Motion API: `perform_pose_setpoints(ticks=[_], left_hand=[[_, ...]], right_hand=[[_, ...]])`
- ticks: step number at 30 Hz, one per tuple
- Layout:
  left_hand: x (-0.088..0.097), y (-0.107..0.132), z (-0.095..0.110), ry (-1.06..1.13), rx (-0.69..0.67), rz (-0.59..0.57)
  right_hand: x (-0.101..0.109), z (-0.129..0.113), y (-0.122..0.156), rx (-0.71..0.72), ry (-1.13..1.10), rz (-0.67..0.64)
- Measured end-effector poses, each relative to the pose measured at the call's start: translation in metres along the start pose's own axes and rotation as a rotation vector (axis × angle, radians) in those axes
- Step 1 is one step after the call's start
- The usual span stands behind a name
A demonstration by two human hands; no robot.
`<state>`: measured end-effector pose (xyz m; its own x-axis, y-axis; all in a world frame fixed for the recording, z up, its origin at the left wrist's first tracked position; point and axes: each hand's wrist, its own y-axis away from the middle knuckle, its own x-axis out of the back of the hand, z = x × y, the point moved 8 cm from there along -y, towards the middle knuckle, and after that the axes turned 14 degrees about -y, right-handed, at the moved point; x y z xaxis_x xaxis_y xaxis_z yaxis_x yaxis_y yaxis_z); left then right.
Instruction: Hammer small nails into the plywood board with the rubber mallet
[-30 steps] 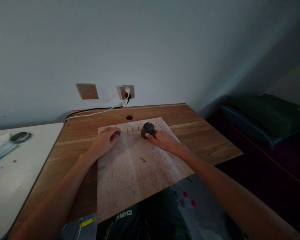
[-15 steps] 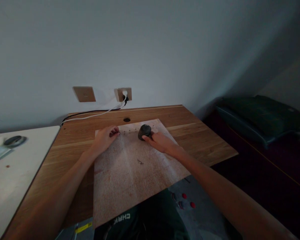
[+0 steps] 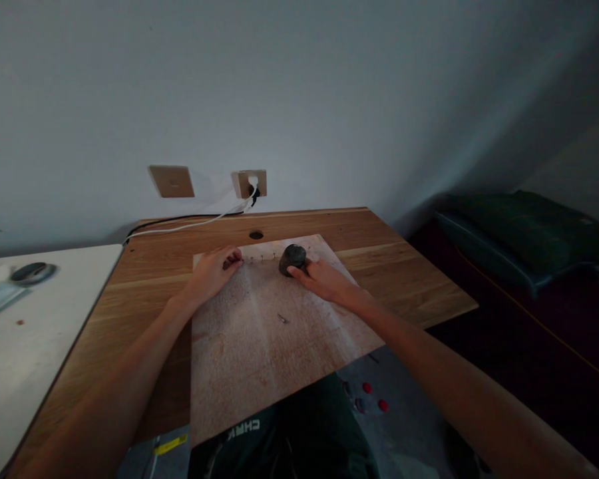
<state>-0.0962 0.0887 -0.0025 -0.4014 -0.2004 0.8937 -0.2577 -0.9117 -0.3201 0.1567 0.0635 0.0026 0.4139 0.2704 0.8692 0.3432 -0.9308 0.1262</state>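
A pale reddish board (image 3: pixel 259 346) lies on the wooden desk (image 3: pixel 394 279) and overhangs its front edge. My left hand (image 3: pixel 212 271) rests at the board's far left, fingers curled in a pinch at the end of a row of small nails (image 3: pixel 262 258); what it pinches is too small to name. My right hand (image 3: pixel 324 279) lies on the board with its fingers wrapped on a dark round stone (image 3: pixel 292 258), just right of the nail row. One loose nail (image 3: pixel 282 319) lies mid-board.
A white cable (image 3: pixel 190 225) runs from a wall socket (image 3: pixel 252 182) across the desk's back edge, near a round cable hole (image 3: pixel 256 235). A white table (image 3: pixel 24 332) with a dark round object (image 3: pixel 31 273) adjoins on the left. A dark cushioned bench (image 3: pixel 524 239) stands at the right.
Only the camera has shifted slightly; both hands stay where they were, the left at the nail row and the right on the stone.
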Motion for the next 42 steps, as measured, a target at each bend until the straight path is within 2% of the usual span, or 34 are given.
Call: perform_pose_setpoints(ticks=[14,24,32,38,42], left_hand=[[-0.002,0.000,0.001,0.008,-0.082,0.037],[-0.008,0.000,-0.004,0.012,-0.047,0.004],[-0.010,-0.003,-0.014,-0.013,-0.036,0.081],[-0.015,-0.004,-0.015,-0.009,-0.085,0.059],[-0.014,-0.004,-0.017,-0.006,-0.061,0.068]], right_hand=[[-0.001,-0.001,0.000,-0.017,0.017,-0.012],[-0.002,-0.001,0.000,-0.010,0.009,-0.017],[0.000,-0.003,0.002,-0.035,0.007,-0.026],[-0.002,-0.001,0.000,-0.043,-0.008,-0.023],[-0.002,-0.001,-0.003,-0.015,-0.015,-0.052]])
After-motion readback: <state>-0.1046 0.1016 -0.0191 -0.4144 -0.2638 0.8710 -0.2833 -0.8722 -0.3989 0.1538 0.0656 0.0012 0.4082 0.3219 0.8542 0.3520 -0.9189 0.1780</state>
